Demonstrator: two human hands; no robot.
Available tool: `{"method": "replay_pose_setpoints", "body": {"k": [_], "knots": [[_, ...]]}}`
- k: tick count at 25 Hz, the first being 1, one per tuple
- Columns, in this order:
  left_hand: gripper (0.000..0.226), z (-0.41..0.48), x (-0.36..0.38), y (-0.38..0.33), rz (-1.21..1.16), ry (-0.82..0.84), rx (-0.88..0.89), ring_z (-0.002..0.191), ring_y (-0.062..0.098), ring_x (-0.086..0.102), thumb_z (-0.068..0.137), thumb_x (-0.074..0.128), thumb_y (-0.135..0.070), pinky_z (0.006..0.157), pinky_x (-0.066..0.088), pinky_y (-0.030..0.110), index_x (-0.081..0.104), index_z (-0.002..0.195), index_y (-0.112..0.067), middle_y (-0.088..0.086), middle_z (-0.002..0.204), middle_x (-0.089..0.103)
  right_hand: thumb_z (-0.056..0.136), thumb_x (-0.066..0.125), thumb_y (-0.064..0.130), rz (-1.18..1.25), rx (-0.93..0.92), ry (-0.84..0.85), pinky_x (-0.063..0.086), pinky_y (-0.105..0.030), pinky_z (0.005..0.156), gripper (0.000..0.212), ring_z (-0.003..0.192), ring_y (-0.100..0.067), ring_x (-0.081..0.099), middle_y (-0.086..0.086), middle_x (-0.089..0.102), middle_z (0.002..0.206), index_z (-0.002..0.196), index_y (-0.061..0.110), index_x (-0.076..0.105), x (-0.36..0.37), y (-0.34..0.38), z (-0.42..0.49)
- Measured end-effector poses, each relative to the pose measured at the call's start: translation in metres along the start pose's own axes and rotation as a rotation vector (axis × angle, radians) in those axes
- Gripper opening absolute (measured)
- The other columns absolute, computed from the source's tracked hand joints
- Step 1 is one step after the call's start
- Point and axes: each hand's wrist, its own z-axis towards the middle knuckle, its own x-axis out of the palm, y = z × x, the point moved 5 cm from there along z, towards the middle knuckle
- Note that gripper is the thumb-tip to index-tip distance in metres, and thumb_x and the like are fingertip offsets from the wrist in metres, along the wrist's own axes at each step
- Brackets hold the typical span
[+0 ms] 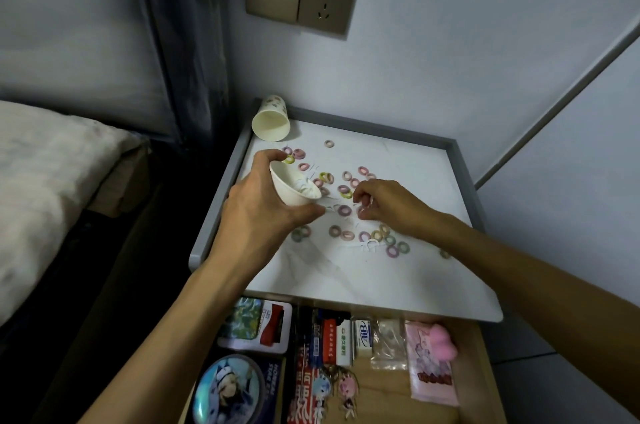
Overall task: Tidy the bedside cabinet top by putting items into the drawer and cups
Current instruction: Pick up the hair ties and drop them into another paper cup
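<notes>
Grey wall (450,42) and a socket plate (327,2) are filling the background, with the bed (52,164) lying off to the left. Below them, the white counter (346,285) of the bedside cabinet is carrying a scatter of small coloured hair rings (344,210) and thin white pieces (369,245) across its middle. My left grip (263,205) is wrapping round a white paper cup (294,189), holding it tilted low over the counter with its mouth facing right. Some white pieces are lying inside it. My right grip (384,205) is hovering just beside the cup's mouth, fingers curling tight over the scatter, and I cannot tell whether it is pinching anything. A second paper cup (272,124) is lying on its side at the back left corner, mouth toward me. The drawer (381,389) is standing open under the front edge, holding tins (225,389), packets (429,364) and keychain figures (346,389).
</notes>
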Motion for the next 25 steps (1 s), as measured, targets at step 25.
{"method": "replay_pose_setpoints", "body": {"k": [25], "knots": [[0.081, 0.001, 0.001, -0.002, 0.015, 0.018, 0.025, 0.099, 0.018, 0.061, 0.062, 0.089, -0.037, 0.082, 0.056, 0.038, 0.046, 0.13, -0.03, -0.009, 0.11, 0.059, 0.1, 0.05, 0.021, -0.041, 0.039, -0.164, 0.047, -0.028, 0.064, 0.007, 0.072, -0.012, 0.059, 0.002, 0.067, 0.092, 0.105, 0.016, 0.051, -0.024, 0.01, 0.009]]}}
